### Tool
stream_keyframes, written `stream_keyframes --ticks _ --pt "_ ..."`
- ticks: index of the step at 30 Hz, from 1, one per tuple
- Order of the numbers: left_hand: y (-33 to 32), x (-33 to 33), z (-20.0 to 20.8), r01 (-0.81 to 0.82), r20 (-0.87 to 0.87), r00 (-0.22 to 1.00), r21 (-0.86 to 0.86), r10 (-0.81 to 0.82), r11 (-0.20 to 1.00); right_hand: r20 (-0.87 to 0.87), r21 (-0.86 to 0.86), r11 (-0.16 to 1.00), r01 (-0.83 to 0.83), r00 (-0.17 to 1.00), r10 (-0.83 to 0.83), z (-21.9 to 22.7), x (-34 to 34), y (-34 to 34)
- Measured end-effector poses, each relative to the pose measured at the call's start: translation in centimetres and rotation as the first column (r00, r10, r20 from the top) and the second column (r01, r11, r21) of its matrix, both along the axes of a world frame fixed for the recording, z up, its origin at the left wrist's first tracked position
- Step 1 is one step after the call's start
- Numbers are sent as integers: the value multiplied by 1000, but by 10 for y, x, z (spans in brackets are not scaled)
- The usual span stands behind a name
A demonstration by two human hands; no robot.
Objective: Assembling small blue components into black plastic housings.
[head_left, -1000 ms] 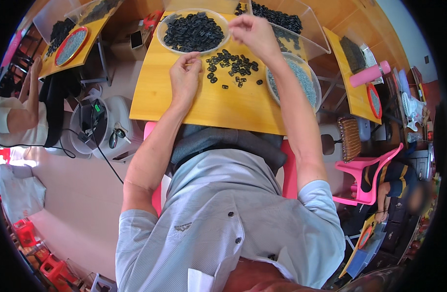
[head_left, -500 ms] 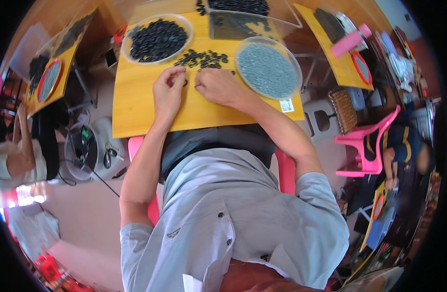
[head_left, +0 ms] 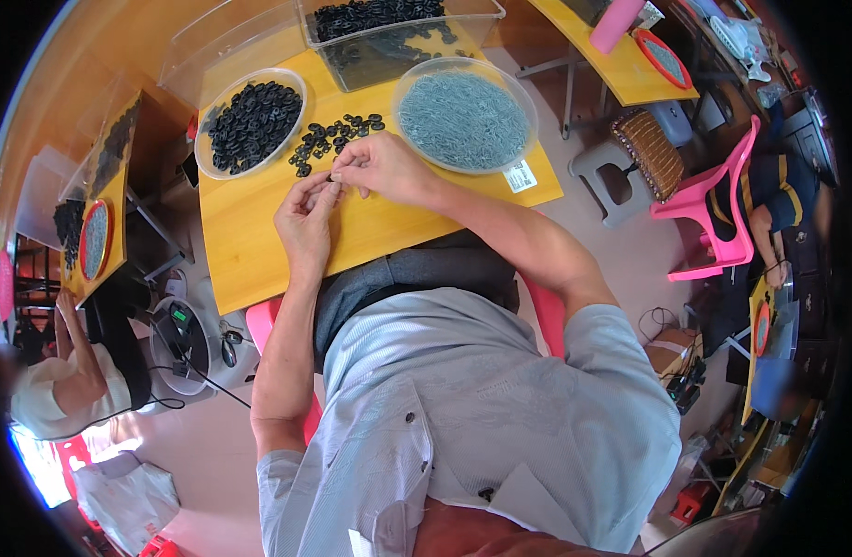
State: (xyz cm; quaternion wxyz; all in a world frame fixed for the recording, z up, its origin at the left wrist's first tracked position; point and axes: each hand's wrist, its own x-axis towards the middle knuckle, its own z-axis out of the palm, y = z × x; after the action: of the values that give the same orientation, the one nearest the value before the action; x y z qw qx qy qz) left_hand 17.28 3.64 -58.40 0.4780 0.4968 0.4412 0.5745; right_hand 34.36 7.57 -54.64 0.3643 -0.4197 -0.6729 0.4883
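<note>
My left hand (head_left: 303, 226) pinches a small black plastic piece (head_left: 330, 179) between thumb and fingertips, over the yellow table (head_left: 259, 251). The fingers of my right hand (head_left: 386, 170) are closed and meet the left fingertips at this piece; whatever they hold is too small to make out. Just beyond my hands lie loose black pieces (head_left: 319, 139), some with visible holes. To their left, a round clear tray (head_left: 200, 139) holds a heap of similar black pieces (head_left: 254, 125). On the right, another round tray (head_left: 535, 121) is full of thin silvery metal pins (head_left: 463, 121).
A clear bin (head_left: 361, 70) with more black pieces stands at the table's far edge. A white label (head_left: 520, 176) lies by the right tray. Side tables carry red-rimmed trays (head_left: 96, 239). People sit left and right, near a pink chair (head_left: 714, 232) and a grey stool (head_left: 612, 190).
My hands were slightly apart and now meet at the fingertips around the black piece. The whole view has turned and shifted, with the table tilting.
</note>
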Motion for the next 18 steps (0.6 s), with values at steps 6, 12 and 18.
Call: stream_keyframes --ticks 6,12,18 --pt "-2 -2 1 2 -21 1000 64 -1 998 -212 -257 945 -202 966 149 -5 13 12" --pt "-1 -1 6 6 97 995 12 -7 1000 114 110 989 99 987 -112 25 34 19" --pt "0 -2 7 34 84 996 -92 -26 995 560 349 913 213 734 -385 30 105 46"
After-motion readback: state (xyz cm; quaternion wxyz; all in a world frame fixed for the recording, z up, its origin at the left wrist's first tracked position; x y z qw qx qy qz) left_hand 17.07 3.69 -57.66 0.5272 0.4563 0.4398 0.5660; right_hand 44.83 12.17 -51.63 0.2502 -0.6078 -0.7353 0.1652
